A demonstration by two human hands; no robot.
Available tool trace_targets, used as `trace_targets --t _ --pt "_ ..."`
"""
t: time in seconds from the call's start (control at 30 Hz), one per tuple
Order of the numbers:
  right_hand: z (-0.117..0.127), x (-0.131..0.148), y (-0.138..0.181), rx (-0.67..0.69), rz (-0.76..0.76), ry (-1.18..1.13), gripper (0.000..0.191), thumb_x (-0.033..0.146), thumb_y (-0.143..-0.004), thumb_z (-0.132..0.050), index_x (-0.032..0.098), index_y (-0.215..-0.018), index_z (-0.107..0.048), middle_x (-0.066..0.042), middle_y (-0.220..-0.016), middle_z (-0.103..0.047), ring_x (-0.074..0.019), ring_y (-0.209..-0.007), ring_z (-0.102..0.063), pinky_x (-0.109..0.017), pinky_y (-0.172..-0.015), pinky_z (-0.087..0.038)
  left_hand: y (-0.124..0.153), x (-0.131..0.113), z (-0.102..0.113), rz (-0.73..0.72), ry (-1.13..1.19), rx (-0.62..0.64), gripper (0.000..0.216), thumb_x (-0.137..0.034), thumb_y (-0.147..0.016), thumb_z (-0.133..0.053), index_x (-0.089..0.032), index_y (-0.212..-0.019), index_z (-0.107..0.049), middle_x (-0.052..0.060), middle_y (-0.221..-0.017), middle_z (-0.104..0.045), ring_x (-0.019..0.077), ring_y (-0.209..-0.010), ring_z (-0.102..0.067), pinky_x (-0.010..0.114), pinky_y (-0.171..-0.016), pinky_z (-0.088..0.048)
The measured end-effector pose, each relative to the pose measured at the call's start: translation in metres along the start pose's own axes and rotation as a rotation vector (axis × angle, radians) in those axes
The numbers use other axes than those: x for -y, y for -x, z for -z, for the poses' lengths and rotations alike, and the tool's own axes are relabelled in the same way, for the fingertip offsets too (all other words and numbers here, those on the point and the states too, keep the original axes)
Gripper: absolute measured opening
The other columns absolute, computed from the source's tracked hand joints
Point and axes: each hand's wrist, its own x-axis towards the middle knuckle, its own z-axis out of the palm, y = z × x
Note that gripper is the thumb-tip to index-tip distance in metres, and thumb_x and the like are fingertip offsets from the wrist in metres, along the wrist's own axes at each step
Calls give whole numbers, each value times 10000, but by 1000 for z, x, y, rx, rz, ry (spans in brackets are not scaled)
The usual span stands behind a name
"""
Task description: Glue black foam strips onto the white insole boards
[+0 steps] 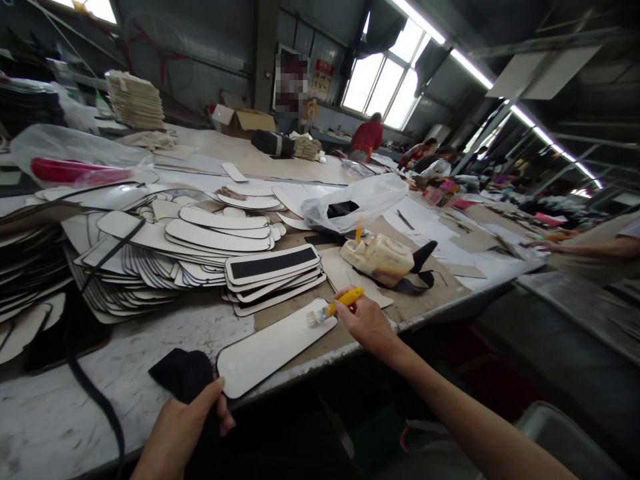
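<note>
Front of bench [45,413]: long panel [273,350] lying along near edge. Right hand [367,325] at panel's right end, brush [331,309] in grip, bristles down on panel. Left hand [187,420] at left end, cloth strip [185,370] right there beside it. Just behind panel, short stack [273,280]; left of that, big heap [210,233]. Over right, behind right hand: jug [393,257]. Behind jug, plastic bag [370,197]. Farther back, left of bag: carton [255,121]. Far right, co-worker's hand [543,245].

Factory workshop, evidenced by a long worktable [35,413], stacked cut panels [135,270], overhead fluorescent tubes [471,69] and a worker in red [367,138] beyond.
</note>
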Motion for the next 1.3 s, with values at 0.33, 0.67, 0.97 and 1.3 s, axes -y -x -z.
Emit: trace_targets --t 0.33,0.67,0.97,1.3 --pt "10 -12 -4 -52 118 116 146 240 -790 -427 167 -845 -542 -25 -758 -584 -132 -594 -536 -255 -632 -423 -6 4 1 48 57 -31 302 -435 -625 -615 -165 -509 -547 11 -397 -566 181 -430 -541 278 -467 -426" --pt "-13 28 25 2 384 169 161 107 -787 -406 153 -902 -510 -92 -844 -561 -202 -835 -534 -340 -775 -432 0 0 0 -36 53 31 351 -435 -653 -576 -169 -432 -519 30 -389 -567 158 -411 -521 256 -460 -404" --pt "-41 90 63 183 328 -347 174 141 -795 -462 173 -958 -517 -51 -877 -566 -149 -817 -542 -264 -753 -447 1 0 2 -61 21 68 362 -459 -666 -560 -172 -448 -523 28 -397 -574 149 -413 -514 252 -484 -392" --pt "-52 57 38 160 105 -427 142 261 -814 -471 166 -891 -543 -48 -836 -581 -153 -740 -560 -263 -664 -445 -1 4 4 -18 64 81 350 -428 -693 -545 -161 -468 -532 30 -414 -575 154 -438 -539 258 -485 -420"
